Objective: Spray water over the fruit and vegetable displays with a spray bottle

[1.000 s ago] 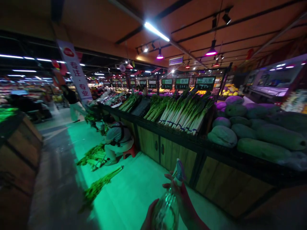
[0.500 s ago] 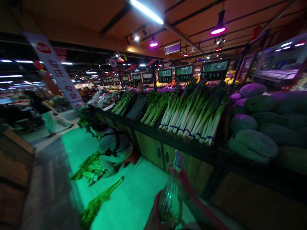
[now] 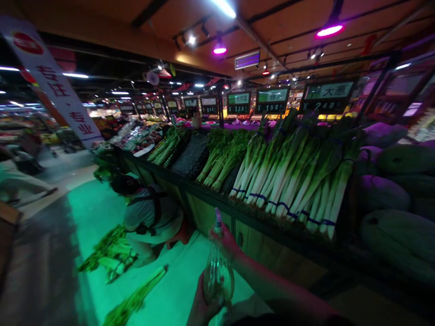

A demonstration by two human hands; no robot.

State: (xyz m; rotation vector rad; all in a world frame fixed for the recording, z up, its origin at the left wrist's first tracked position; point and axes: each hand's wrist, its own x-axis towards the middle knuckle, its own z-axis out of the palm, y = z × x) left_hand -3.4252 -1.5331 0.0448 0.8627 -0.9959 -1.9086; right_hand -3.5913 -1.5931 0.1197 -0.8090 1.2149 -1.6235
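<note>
A: Where was the plastic spray bottle [image 3: 218, 278]?
B: Held up above the green-lit floor [image 3: 180, 290], near the wooden produce counter [image 3: 200, 215] stacked with bundled leeks [image 3: 288, 181].
A: And the 2 hands?
B: The right hand [image 3: 222, 238] pinched its neck; the left hand [image 3: 201, 303] cupped its body from below.

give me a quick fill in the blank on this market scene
The left hand cups the lower body of a clear spray bottle, while the right hand holds its ____.

The bundled green onions on the wooden stall are tied with ____ bands.

The crouching person beside the stall sits on a ____ stool.

Missing words: neck; blue; red
</note>
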